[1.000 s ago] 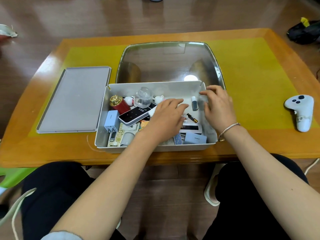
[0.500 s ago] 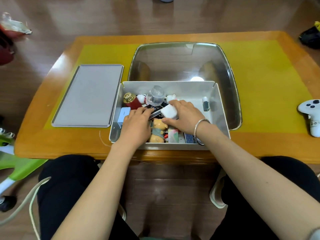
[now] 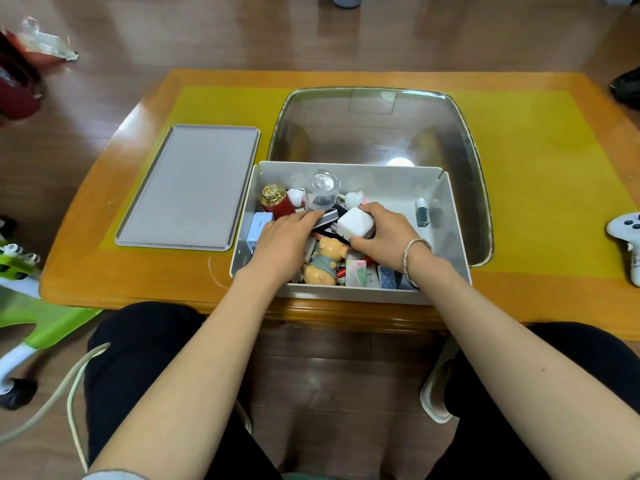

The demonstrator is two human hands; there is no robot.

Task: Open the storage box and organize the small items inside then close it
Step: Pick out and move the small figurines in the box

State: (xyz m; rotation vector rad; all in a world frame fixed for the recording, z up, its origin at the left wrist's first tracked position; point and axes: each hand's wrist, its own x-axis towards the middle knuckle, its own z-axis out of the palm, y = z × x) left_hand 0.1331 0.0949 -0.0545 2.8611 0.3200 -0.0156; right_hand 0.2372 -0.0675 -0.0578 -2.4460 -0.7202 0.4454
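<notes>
Storage box (image 3: 453, 216) sits open at the near edge of the tabletop (image 3: 554, 168), its grey lid (image 3: 188, 187) lying flat just to the left. Both hands are inside it. Right hand (image 3: 388, 233) has its fingers (image 3: 372, 210) curled over a white cube-shaped charger (image 3: 355, 223) — gripping it, thumb underneath. Left hand (image 3: 282, 239) lies palm-down w/ fingers fairly straight, tips resting on a dark flat remote (image 3: 327, 216); holds nothing that I can see. Around them: red bottle w/ gold cap (image 3: 277, 202), clear dome jar (image 3: 322, 190), a pig figurine (image 3: 323, 259), small dark bottle (image 3: 421, 213) alone on the right side. White game controller (image 3: 627, 237) at the far right — well apart from the box.
</notes>
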